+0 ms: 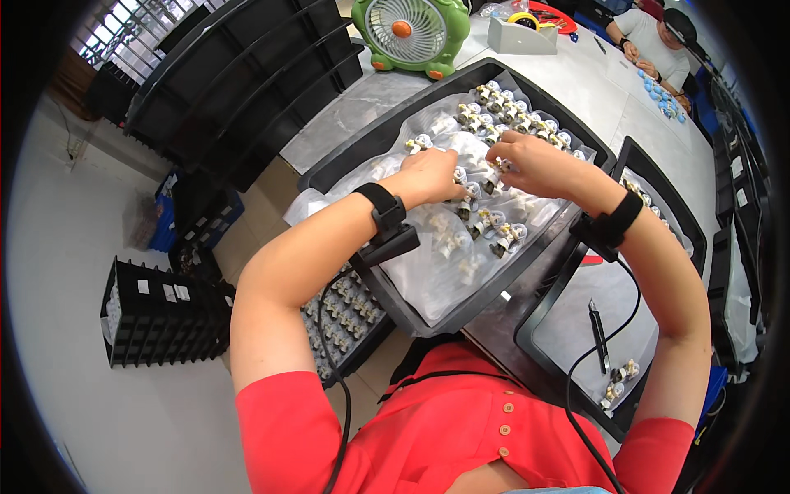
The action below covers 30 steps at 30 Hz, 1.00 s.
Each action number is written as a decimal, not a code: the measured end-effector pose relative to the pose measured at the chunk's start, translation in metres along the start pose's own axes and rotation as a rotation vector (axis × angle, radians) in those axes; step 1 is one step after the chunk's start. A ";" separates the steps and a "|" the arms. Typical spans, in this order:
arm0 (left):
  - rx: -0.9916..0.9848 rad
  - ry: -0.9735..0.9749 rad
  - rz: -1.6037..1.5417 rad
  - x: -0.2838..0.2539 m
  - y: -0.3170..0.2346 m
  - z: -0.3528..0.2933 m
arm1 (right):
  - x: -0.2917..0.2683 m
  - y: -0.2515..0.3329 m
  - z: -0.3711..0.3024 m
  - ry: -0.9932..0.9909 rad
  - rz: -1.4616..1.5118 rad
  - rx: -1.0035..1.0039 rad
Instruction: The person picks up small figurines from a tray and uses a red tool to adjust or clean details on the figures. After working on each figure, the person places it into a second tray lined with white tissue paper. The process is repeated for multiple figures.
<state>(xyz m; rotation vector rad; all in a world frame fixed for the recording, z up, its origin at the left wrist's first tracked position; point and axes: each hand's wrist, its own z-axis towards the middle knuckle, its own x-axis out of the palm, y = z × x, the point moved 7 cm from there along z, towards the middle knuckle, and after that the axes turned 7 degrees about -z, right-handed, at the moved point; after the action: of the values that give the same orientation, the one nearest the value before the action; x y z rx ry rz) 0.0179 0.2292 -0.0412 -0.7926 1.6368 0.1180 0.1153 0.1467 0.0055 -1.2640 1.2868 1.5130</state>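
Over a large black tray lined with translucent plastic sheet, both my hands reach in among small white-and-yellow figurines with clear rounded parts. My left hand is closed, its fingertips beside figurines in the tray's middle; what they hold, if anything, is hidden. To its right, my right hand has thumb and fingers bent together around a small figurine, partly covered by the fingers. Several more figurines stand in rows toward the far edge. Others show blurred beneath the sheet.
A second black tray at right carries a black pen-like tool and a few figurines. Below left is another filled tray. A green fan and stacked black trays stand behind; a co-worker sits far right.
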 end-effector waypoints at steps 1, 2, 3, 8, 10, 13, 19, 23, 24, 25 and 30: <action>-0.009 0.012 0.019 0.002 -0.003 0.001 | 0.006 0.000 0.003 0.025 -0.015 0.015; -0.018 0.024 0.037 0.005 -0.006 0.002 | 0.012 0.001 0.005 0.038 -0.030 0.019; -0.024 0.033 0.055 0.007 -0.009 0.003 | 0.015 0.001 0.007 0.051 -0.050 0.023; -0.027 0.030 0.145 0.011 -0.018 0.007 | 0.033 0.003 0.008 0.033 -0.103 0.030; -0.042 0.025 0.162 0.011 -0.015 0.008 | 0.036 0.006 0.007 0.028 -0.073 0.026; -0.068 0.020 0.181 0.008 -0.014 0.008 | 0.035 0.008 0.005 0.034 -0.065 0.019; -0.026 -0.038 0.208 0.004 -0.015 0.006 | 0.036 0.008 0.009 0.027 -0.077 0.020; -0.063 -0.016 0.202 0.000 -0.009 0.009 | 0.040 0.013 0.012 0.030 -0.026 0.037; -0.076 -0.009 0.202 -0.001 -0.008 0.009 | 0.042 0.014 0.013 0.028 -0.010 0.041; -0.075 -0.011 0.202 -0.001 -0.007 0.009 | 0.043 0.015 0.013 0.027 -0.003 0.056; -0.086 0.001 0.189 -0.003 -0.005 0.009 | 0.049 0.016 0.015 0.045 0.028 0.115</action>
<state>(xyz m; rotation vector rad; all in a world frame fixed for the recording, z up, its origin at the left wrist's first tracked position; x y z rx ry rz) 0.0276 0.2311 -0.0393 -0.7018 1.7146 0.3236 0.0860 0.1562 -0.0387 -1.2165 1.4057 1.4164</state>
